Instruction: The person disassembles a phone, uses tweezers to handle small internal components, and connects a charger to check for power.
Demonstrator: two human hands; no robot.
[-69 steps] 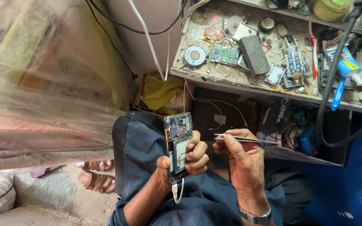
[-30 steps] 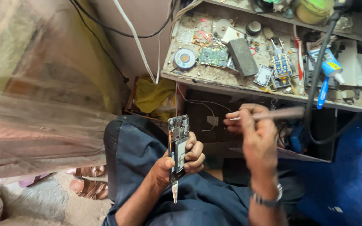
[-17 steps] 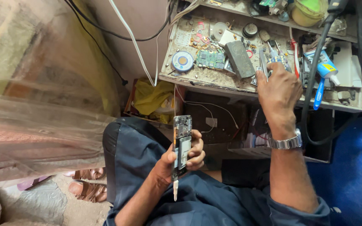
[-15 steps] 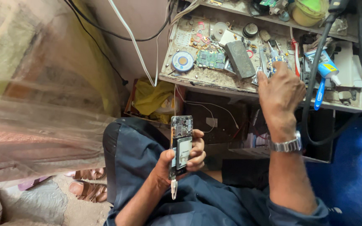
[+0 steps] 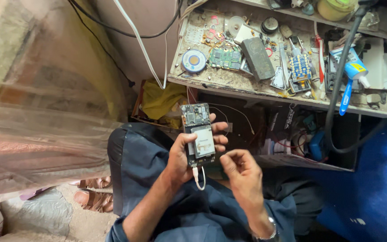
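My left hand [image 5: 179, 157] grips an opened phone [image 5: 198, 133] upright over my lap, with its back removed so the circuit board and a pale battery show. A short white cable [image 5: 199, 178] hangs from the phone's lower end. Just to the right of the phone's lower edge, my right hand [image 5: 245, 175] hovers with thumb and fingertips pinched together. Nothing shows between those fingers. A watch sits on that wrist.
A cluttered workbench shelf [image 5: 229, 85] lies ahead with a green circuit board [image 5: 225, 57], a round blue reel [image 5: 194, 60], a dark block [image 5: 257, 58] and a blue-white tube [image 5: 352, 71]. A thick black cable [image 5: 337, 94] hangs at right. Clear plastic sheeting [image 5: 36, 112] fills the left.
My right hand, which held tweezers, reached up to the bench and has come back down beside the phone without them. The left hand kept holding the phone.
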